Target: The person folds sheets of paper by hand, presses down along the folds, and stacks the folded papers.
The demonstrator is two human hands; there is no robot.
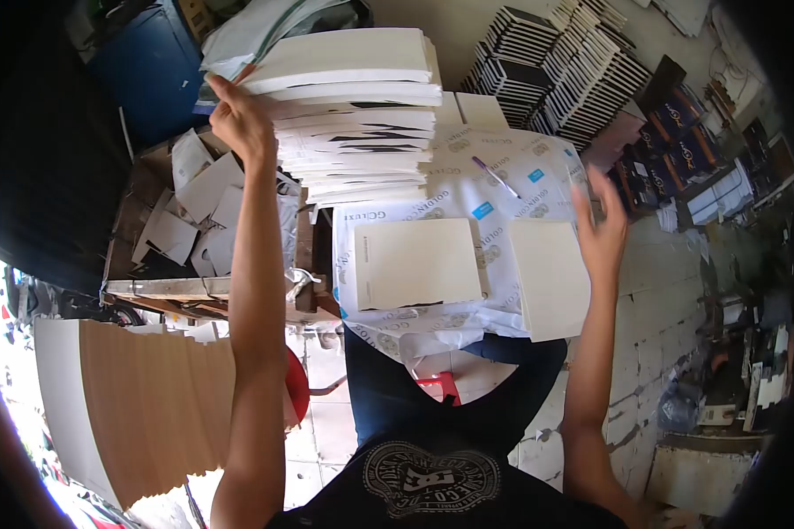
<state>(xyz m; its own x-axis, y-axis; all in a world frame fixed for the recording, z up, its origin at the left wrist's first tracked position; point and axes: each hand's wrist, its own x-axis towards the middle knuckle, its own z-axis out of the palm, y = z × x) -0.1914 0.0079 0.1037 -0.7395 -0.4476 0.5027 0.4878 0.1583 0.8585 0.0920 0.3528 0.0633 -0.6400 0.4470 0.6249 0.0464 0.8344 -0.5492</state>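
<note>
My left hand (241, 123) is at the left end of a tall stack of white book blocks (353, 62), its fingers closed at the edge of the upper block; part of the grip is hidden. My right hand (602, 220) is raised over the right side of the table, fingers apart and slightly blurred, holding nothing. Below it lies a cream sheet or board (549, 278), partly over the table's edge. In front of me, a cream book block (419, 264) with small print lies flat. A pen (496, 176) rests farther back on the printed wrapping paper (450, 198) that covers the table.
On the left stands a wooden bin (172, 286) of paper scraps, with a pile of brown-edged boards (150, 397) nearer me. Stacks of dark-covered books (582, 79) rise at the back right, beside dark printed boxes (679, 141). A red stool (297, 388) shows below.
</note>
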